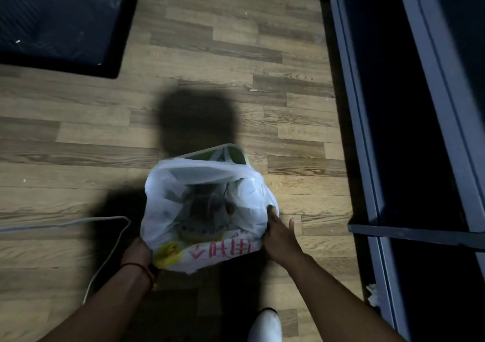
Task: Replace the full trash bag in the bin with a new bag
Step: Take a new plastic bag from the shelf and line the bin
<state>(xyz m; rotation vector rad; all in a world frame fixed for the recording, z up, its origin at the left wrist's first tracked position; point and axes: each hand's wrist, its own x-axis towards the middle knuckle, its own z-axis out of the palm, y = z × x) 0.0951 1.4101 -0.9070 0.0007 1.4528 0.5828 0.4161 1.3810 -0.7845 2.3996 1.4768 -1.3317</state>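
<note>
head view — both hands grip trash bag [207, 208] edges — open floor [78, 132] left.

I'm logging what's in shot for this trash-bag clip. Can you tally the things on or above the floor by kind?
Plastic bags: 1, the white trash bag
Bins: 1, the green bin, mostly hidden behind the bag
Hands: 2, left hand, right hand
Cables: 1, white cable
Mats: 1, dark mat
Metal frames: 1, blue frame
Total: 7
</note>
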